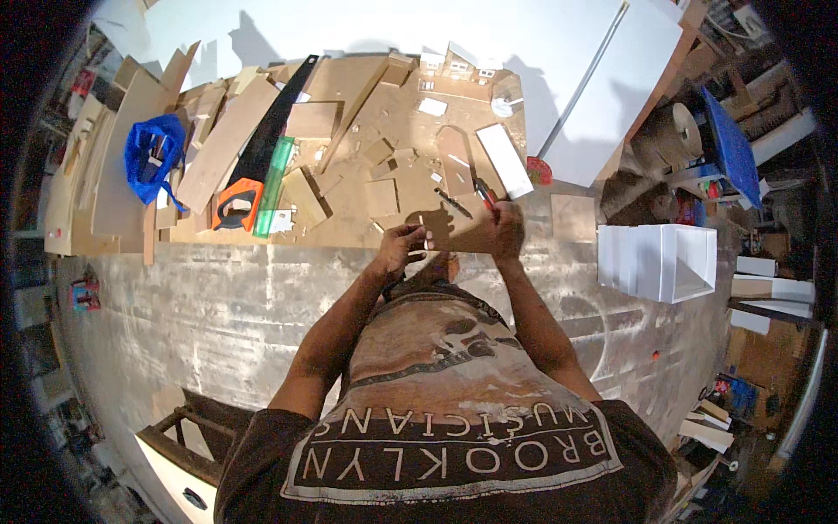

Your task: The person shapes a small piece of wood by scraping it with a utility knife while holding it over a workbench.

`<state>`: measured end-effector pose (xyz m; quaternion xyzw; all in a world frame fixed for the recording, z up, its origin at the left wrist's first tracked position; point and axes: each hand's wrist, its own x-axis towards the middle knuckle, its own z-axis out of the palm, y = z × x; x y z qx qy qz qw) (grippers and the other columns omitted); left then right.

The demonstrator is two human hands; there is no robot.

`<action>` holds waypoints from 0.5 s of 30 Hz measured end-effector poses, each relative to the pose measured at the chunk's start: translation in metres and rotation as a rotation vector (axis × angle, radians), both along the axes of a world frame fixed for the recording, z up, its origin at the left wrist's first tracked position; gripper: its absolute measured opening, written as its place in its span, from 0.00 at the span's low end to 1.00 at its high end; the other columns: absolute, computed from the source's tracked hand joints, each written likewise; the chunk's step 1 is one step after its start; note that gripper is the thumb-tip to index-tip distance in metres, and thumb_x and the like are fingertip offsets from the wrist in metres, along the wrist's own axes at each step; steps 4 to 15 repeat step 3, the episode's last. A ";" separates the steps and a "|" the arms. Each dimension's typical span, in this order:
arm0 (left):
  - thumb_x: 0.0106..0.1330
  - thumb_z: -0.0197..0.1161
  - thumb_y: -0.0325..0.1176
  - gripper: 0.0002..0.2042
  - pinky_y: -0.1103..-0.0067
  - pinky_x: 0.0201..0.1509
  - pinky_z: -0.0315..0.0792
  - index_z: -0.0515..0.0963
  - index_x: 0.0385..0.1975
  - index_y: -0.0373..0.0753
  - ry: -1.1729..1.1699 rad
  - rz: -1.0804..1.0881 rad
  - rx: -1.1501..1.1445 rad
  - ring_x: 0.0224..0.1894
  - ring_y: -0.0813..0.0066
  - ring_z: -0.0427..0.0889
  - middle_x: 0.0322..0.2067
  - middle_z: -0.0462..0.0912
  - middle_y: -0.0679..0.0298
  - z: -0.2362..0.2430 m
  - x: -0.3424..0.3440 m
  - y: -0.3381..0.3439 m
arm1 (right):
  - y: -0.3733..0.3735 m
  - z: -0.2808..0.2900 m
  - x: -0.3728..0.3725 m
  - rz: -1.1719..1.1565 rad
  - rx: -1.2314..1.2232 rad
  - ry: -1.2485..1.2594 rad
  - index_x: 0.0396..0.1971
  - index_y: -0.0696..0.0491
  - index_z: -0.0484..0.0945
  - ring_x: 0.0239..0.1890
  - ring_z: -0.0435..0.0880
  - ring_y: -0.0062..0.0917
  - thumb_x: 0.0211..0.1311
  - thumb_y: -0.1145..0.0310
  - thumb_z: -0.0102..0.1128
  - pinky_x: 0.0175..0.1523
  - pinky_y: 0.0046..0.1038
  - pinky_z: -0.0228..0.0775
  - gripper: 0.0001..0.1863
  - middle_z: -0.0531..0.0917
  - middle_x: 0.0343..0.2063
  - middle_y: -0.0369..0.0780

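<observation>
Just past the near edge of the brown worktable [196, 231], my left hand [401, 249] is closed on a small thin pale strip [425, 234]. My right hand [506, 234] is closed around a slim red-and-black tool [485, 194]; its exact kind is too small to make out. Between and beyond the hands lies a dark pen-like object [453, 203]. Farther in are a tan wood piece with a rounded end [454, 162] and a white rectangular board [504, 160]. Small wooden offcuts [381, 197] are scattered left of these.
A black-bladed handsaw [272, 131] with an orange handle lies left, beside a green clear strip [276, 185]. A blue bag [155, 157] hangs near stacked boards. At the back stands a small model building [458, 72]. A white open box [655, 260] sits at right.
</observation>
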<state>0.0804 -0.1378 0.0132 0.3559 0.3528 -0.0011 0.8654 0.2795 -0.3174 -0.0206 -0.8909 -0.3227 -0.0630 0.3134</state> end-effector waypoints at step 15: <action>0.67 0.64 0.37 0.15 0.74 0.42 0.75 0.77 0.49 0.38 0.068 0.035 0.083 0.38 0.72 0.82 0.39 0.85 0.65 -0.005 -0.007 0.003 | -0.001 0.013 0.004 -0.080 -0.359 0.039 0.46 0.51 0.74 0.49 0.77 0.43 0.57 0.58 0.65 0.51 0.45 0.71 0.20 0.76 0.44 0.47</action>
